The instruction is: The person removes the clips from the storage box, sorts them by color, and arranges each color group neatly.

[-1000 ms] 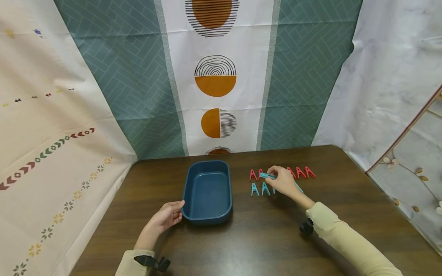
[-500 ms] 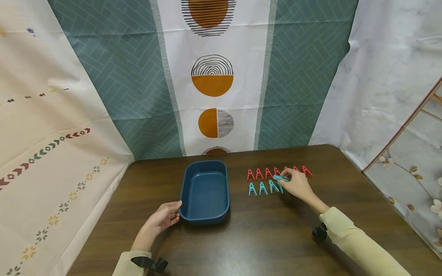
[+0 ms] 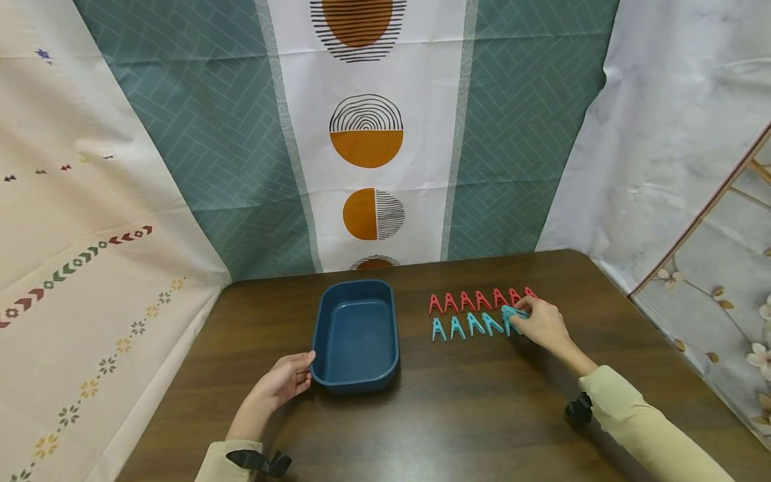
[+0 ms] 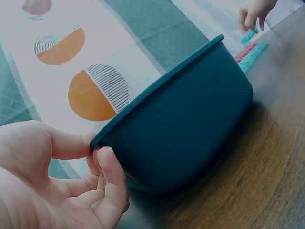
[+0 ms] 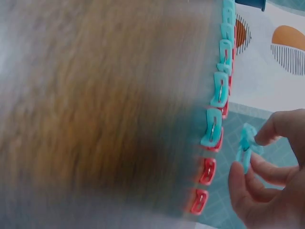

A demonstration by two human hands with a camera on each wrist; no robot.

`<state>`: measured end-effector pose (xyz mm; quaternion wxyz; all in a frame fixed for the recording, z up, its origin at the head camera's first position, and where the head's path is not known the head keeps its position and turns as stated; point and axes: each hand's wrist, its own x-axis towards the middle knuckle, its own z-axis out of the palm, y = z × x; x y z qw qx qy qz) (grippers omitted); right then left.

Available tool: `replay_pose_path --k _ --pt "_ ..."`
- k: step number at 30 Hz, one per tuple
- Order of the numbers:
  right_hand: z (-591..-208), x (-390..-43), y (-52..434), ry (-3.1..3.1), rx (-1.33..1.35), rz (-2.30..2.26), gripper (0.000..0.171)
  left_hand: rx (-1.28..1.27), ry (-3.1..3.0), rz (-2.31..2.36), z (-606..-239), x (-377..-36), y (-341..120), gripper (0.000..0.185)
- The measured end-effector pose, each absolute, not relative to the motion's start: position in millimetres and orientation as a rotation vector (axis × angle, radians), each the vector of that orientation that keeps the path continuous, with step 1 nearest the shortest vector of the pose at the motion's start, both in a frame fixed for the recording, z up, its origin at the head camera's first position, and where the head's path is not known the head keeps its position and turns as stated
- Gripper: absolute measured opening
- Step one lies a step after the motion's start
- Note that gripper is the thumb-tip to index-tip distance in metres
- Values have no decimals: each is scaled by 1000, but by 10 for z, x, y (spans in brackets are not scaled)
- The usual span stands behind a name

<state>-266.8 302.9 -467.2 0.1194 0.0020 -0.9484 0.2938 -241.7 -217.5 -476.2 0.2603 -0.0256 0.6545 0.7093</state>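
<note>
A dark blue rectangular tub (image 3: 355,385) stands on the wooden table, its near-left rim pinched between the thumb and fingers of my left hand (image 3: 283,383). In the left wrist view, the thumb of the left hand (image 4: 71,167) lies over the rim and the fingers under it. My right hand (image 3: 545,326) pinches a light blue clothespin (image 5: 247,142) above the right end of a row of light blue clothespins (image 3: 457,328). Behind them lies a row of red clothespins (image 3: 450,302); its right end is partly hidden by my right hand.
The brown table (image 3: 421,428) ends at a patterned cloth (image 3: 397,167) hung behind it. A cream cloth (image 3: 120,335) borders the left side and a marbled white one (image 3: 680,134) the right.
My right hand has moved rightward along the rows with a light blue clothespin, uncovering more of both rows. The left hand stays on the tub's rim; the head view has shifted slightly.
</note>
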Motion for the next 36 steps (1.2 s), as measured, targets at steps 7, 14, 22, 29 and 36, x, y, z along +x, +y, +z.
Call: replay_pose_path --k 7,14,22,29,36 --pt "-4653 -2636 3110 -2874 -101 808 38 -95 1770 1929 -4770 -2425 -2201 18" --pt "-4707 -2659 3177 -2959 -195 782 37 -100 1771 1935 -4799 -2417 -2210 17" --pt "-4745 -2641 3195 -3002 -242 785 37 -86 1733 1974 -4778 -2395 -2188 12" --pt "-4720 -2660 3226 -3029 -216 779 41 -109 1745 1972 -4780 -2396 -2189 12" --pt "-4700 -2670 3219 -3051 -175 776 41 -96 1731 1988 -4761 -2392 -2198 10"
